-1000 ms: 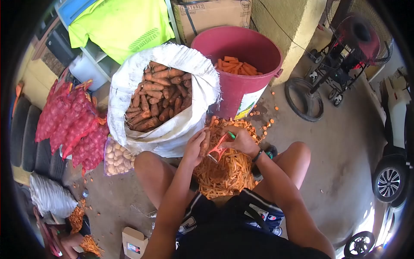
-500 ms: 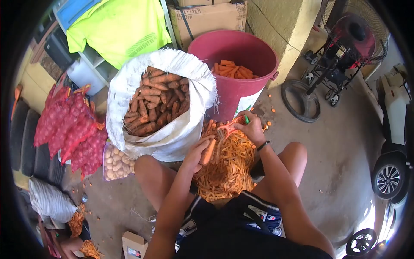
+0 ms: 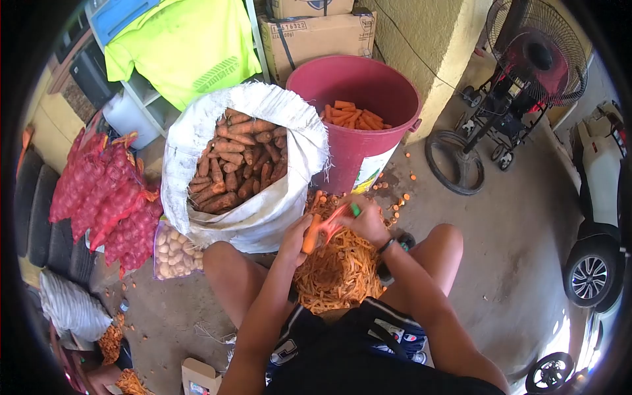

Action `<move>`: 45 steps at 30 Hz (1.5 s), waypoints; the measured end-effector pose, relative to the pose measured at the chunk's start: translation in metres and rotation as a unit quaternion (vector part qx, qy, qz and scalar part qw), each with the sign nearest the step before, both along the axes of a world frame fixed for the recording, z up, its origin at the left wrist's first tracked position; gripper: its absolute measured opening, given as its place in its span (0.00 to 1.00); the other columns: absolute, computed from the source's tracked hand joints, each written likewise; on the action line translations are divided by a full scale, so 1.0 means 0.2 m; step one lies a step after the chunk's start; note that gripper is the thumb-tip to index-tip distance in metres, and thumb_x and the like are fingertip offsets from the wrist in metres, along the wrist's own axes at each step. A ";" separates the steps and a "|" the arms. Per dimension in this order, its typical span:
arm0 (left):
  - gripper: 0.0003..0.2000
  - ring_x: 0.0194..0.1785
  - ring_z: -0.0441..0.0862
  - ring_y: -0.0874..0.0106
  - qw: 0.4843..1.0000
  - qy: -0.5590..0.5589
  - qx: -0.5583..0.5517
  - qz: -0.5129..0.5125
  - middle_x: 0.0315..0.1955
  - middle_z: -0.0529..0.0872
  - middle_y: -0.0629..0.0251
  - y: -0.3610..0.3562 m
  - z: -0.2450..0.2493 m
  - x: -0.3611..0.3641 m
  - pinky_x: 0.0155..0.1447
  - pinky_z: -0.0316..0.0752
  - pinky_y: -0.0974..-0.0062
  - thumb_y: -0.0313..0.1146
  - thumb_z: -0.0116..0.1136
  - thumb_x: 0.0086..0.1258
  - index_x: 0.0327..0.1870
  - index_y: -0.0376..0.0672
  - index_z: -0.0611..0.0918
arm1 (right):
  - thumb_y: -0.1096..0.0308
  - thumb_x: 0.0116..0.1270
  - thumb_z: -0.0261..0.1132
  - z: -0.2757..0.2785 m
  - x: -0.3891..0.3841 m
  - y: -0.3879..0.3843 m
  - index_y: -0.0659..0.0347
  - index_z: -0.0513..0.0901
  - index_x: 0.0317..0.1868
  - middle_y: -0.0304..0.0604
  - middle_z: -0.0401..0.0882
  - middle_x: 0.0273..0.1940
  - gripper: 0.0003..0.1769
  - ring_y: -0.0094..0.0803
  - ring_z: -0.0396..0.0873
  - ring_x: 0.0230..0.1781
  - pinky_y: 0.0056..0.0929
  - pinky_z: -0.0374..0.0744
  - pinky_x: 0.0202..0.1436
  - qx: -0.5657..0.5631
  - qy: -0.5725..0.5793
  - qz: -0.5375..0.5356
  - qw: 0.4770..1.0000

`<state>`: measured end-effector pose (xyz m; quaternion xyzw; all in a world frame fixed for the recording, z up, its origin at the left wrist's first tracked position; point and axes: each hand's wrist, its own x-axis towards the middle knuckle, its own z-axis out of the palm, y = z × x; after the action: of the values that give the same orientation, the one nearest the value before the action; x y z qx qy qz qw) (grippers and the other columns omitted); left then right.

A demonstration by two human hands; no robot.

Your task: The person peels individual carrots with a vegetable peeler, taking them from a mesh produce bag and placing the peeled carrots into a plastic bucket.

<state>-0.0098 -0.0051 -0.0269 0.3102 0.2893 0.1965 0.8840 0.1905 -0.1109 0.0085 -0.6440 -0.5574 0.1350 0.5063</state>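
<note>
My left hand (image 3: 294,240) is closed around a carrot (image 3: 312,236), which looks bright orange and points down and slightly right. In my right hand (image 3: 368,222) is a peeler (image 3: 332,222) with an orange-red head and a bit of green at the grip. Its head lies against or very close to the carrot; blur hides the exact contact. Beneath both hands a heap of carrot peelings (image 3: 339,276) sits between my knees. Just behind stand a white sack (image 3: 247,230) of unpeeled carrots (image 3: 232,158) and a dark red bin (image 3: 388,141) with peeled carrots (image 3: 355,116) in it.
Red net bags of onions (image 3: 99,197) and a bag of potatoes (image 3: 174,250) are left of the sack. Carrot tops (image 3: 396,208) dot the floor near the bin. A fan (image 3: 536,56) and a motorbike (image 3: 602,171) stand right. Part of another person (image 3: 102,376) shows lower left.
My right hand has moved left and down, carrying the peeler onto or close beside the carrot. The carrot in my left hand now hangs more steeply. The whole view has shifted slightly.
</note>
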 end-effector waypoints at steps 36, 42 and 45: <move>0.16 0.42 0.85 0.73 0.999 -0.039 -0.024 -0.013 0.45 0.85 0.61 -0.02 0.07 0.01 0.43 0.82 0.76 0.36 0.52 0.81 0.63 0.40 0.76 | 0.65 0.54 0.83 0.04 -0.03 -0.02 0.64 0.83 0.49 0.48 0.85 0.43 0.25 0.29 0.84 0.39 0.32 0.84 0.42 0.001 0.007 -0.030 1.000; 0.15 0.47 0.86 0.71 0.997 0.044 0.039 -0.042 0.47 0.85 0.59 -0.03 0.06 -0.05 0.50 0.83 0.74 0.36 0.51 0.82 0.62 0.38 0.77 | 0.64 0.52 0.84 0.08 -0.01 0.00 0.65 0.84 0.47 0.48 0.85 0.40 0.25 0.36 0.85 0.38 0.35 0.84 0.43 -0.042 -0.018 -0.032 0.998; 0.15 0.48 0.85 0.71 0.999 0.040 0.016 -0.014 0.48 0.85 0.59 -0.05 0.12 -0.02 0.49 0.83 0.73 0.36 0.50 0.82 0.62 0.38 0.77 | 0.64 0.53 0.84 0.01 0.11 0.02 0.65 0.84 0.47 0.46 0.86 0.36 0.25 0.32 0.85 0.35 0.31 0.84 0.40 -0.027 0.023 -0.102 0.994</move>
<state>-0.0133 -0.0153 -0.0028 0.3359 0.3167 0.1763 0.8694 0.2119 -0.1074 0.0112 -0.7074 -0.4731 0.1128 0.5128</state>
